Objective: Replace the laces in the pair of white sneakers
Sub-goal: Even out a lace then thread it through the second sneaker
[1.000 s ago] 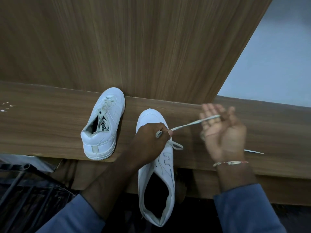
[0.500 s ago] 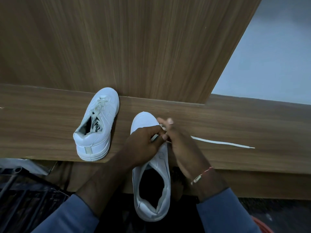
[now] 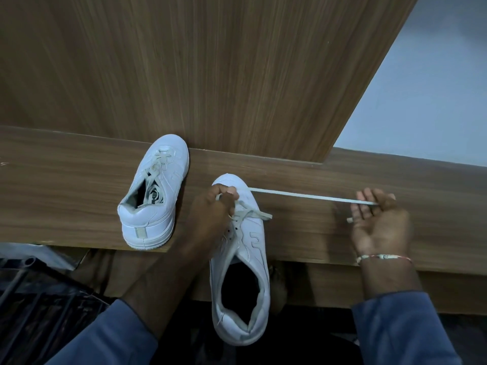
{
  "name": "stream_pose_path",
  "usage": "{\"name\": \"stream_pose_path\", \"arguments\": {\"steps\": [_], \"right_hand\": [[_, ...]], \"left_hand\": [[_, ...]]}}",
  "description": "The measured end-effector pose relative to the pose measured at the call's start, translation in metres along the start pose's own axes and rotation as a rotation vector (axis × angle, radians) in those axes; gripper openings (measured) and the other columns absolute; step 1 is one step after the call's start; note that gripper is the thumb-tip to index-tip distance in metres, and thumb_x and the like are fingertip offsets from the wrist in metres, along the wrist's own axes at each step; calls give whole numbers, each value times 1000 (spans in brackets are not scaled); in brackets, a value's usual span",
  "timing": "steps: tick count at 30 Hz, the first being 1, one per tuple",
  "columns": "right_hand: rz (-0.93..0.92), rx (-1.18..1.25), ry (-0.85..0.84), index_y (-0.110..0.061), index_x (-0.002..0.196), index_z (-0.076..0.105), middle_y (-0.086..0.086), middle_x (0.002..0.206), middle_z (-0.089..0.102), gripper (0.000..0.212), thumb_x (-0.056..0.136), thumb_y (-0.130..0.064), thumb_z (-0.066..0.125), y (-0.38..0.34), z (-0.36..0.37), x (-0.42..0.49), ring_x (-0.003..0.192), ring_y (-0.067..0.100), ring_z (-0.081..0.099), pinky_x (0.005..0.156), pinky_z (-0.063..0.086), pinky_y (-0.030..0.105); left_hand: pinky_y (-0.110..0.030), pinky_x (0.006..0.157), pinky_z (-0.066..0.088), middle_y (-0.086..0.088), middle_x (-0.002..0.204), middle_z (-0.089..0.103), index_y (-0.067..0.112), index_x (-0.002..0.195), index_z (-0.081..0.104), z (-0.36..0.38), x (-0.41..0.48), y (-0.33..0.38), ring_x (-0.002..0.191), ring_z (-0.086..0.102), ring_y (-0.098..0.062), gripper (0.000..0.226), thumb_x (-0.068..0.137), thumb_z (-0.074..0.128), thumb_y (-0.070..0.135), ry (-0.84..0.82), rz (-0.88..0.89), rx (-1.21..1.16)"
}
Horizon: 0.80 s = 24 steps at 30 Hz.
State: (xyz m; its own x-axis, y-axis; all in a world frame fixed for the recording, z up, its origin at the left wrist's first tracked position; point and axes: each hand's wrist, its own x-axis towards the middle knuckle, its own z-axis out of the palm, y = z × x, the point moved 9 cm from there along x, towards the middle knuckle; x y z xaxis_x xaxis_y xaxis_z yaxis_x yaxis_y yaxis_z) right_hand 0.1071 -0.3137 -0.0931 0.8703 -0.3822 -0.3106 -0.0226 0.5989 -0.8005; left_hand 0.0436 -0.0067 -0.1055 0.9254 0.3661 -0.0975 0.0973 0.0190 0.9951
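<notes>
Now, left hand (image 3: 210, 212): grip pinching lace (image 3: 303, 196) at near sneaker (image 3: 245, 259) toe.
Right hand (image 3: 379, 222): grip curled round taut lace.
Other sneaker (image 3: 155, 191): laced, on tabletop (image 3: 66, 180).

A wood-grain panel (image 3: 210, 61) rises behind a matching ledge (image 3: 52, 193), a pale wall (image 3: 434, 88) showing at right.

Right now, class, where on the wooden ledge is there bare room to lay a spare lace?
Bare: the ledge left of the laced sneaker, and the strip between the taut lace and the wall. Crowded: around the left hand at the half-laced sneaker.
</notes>
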Motion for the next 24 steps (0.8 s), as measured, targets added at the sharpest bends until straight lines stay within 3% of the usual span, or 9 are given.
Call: {"name": "stream_pose_path", "arguments": {"steps": [3, 5, 7, 9, 11, 13, 18, 21, 24], "right_hand": [[47, -52, -224, -5, 124, 53, 13, 131, 59, 37, 93, -25, 51, 22, 32, -28, 112, 21, 63, 106, 44, 37], [86, -124, -410, -1, 133, 48, 15, 134, 58, 63, 82, -38, 53, 45, 64, -61, 116, 23, 62, 101, 47, 34], [101, -227, -560, -5, 132, 52, 10, 128, 63, 64, 80, -44, 52, 66, 89, -91, 118, 19, 62, 101, 47, 32], [81, -361, -665, -17, 116, 62, 0, 114, 71, 40, 92, -45, 46, 84, 105, -110, 111, 9, 65, 98, 48, 29], [54, -490, -699, -25, 102, 67, -4, 111, 72, 35, 101, -44, 38, 97, 108, -114, 105, 4, 65, 96, 48, 25], [67, -547, -699, -31, 111, 65, -7, 129, 64, 38, 97, -57, 39, 106, 106, -114, 119, 3, 57, 110, 39, 31], [90, -500, -730, -28, 118, 63, -9, 132, 62, 45, 94, -57, 39, 108, 106, -121, 123, -2, 53, 111, 37, 29], [97, -255, -540, -15, 119, 62, 2, 127, 64, 37, 99, -39, 43, 83, 96, -90, 117, 6, 60, 89, 48, 21], [51, -46, -289, -8, 141, 45, 9, 131, 59, 52, 97, -36, 47, 48, 66, -40, 123, 17, 55, 97, 44, 27]], "left_hand": [[-12, 62, 40, 16, 73, 59, 25, 100, 60, 2, -7, 21, 63, 53, 2, 10, 97, 52, 31, 18, 176, 233], [-1, 68, 36, 23, 78, 56, 33, 131, 46, 17, -17, 34, 72, 53, 6, 36, 96, 54, 33, -57, 321, 450], [-12, 61, 35, 16, 64, 52, 37, 147, 25, 30, -22, 33, 65, 52, 0, 66, 92, 59, 38, -128, 379, 532], [-24, 64, 33, 4, 77, 62, 37, 149, 21, 33, -18, 27, 77, 57, -9, 73, 89, 61, 42, -149, 369, 648], [-26, 70, 35, -1, 97, 68, 32, 146, 34, 29, -14, 25, 95, 60, -18, 63, 89, 61, 39, -120, 369, 700], [-25, 72, 36, 1, 101, 70, 25, 131, 54, 24, -15, 30, 95, 62, -18, 43, 90, 60, 35, -43, 419, 694], [-28, 58, 31, 3, 66, 60, 24, 81, 58, 26, -20, 29, 65, 55, -17, 15, 94, 52, 28, 40, 451, 744], [-15, 55, 32, 7, 62, 57, 23, 79, 54, 13, -14, 27, 61, 52, -7, 16, 95, 54, 27, 70, 396, 631], [-9, 54, 37, 5, 66, 61, 19, 79, 55, 3, -7, 17, 58, 54, -4, 18, 96, 52, 27, 76, 261, 473]]}}
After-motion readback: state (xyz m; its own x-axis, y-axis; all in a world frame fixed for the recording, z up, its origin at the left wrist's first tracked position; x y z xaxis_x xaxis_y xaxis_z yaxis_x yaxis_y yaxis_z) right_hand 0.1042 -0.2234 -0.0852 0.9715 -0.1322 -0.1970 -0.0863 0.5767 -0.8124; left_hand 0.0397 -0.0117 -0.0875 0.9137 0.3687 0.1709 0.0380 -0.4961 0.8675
